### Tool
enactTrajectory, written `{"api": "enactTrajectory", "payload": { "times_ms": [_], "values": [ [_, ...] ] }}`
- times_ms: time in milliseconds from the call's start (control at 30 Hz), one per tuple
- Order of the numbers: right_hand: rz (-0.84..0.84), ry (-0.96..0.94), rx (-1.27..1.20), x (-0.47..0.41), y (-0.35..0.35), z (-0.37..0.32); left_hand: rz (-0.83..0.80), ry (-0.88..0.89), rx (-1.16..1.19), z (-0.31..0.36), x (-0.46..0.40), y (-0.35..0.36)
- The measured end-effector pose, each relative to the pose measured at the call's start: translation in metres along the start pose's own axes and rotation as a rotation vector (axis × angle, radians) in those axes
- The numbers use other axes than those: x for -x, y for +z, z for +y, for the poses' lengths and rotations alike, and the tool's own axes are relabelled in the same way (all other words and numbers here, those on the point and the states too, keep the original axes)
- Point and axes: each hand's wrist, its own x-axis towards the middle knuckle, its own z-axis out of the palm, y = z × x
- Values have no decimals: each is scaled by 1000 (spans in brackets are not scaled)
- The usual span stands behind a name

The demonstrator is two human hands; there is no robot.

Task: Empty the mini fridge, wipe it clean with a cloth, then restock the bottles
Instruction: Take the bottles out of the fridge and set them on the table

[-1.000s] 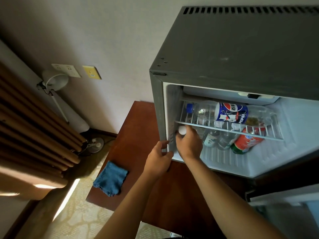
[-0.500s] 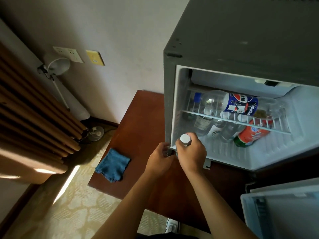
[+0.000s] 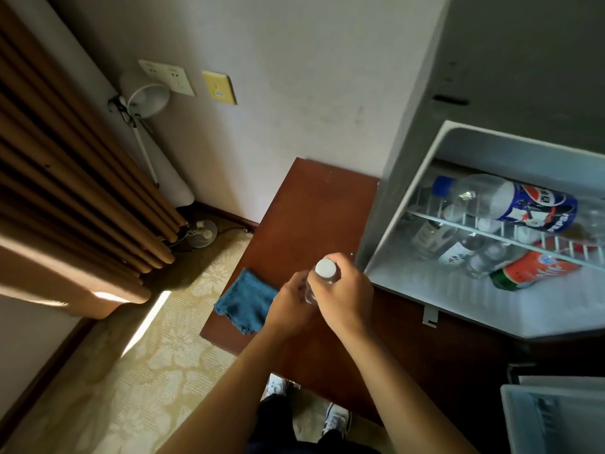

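While the right hand (image 3: 343, 296) grips a clear bottle (image 3: 322, 273), the left hand (image 3: 289, 306) seemingly steadies it.

Pale wall (image 3: 294, 60), patterned carpet (image 3: 157, 371), brown curtain (image 3: 65, 178)

Mini fridge (image 3: 510, 77): matt grey outer shell, smooth white plastic lining. Shelf (image 3: 491, 232): white coated wire. Bottles: clear glossy plastic; the cola bottle (image 3: 510, 201) carries a glossy printed label. Cloth (image 3: 245, 301): blue, soft, napped. Table (image 3: 314, 217): polished reddish-brown wood.
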Motion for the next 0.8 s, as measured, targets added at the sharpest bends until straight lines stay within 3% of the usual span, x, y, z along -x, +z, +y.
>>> {"api": "enactTrajectory", "payload": {
  "times_ms": [567, 800],
  "values": [
    [-89, 18, 144, -78, 80, -72, -83, 111, -108, -16, -134, -94],
    [-122, -20, 241, -133, 93, -87, -88, 282, -424, 14, -188, -117]
  ]
}}
